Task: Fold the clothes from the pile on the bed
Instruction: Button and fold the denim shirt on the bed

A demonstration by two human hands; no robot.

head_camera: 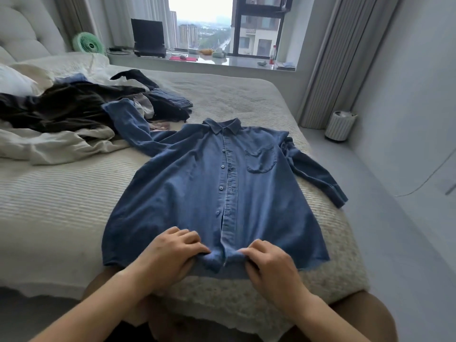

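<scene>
A blue denim shirt lies front up and buttoned on the bed, collar toward the window and hem at the near edge. Its left sleeve reaches up toward the pile; its right sleeve hangs over the bed's right side. My left hand pinches the hem just left of the button placket. My right hand pinches the hem just right of it. The fabric bunches between the two hands. A pile of clothes, dark, white and blue, lies at the far left of the bed.
A white pillow and padded headboard sit at the far left. The window sill holds a green fan, a laptop and small items. A white bin stands on the floor by the curtain on the right.
</scene>
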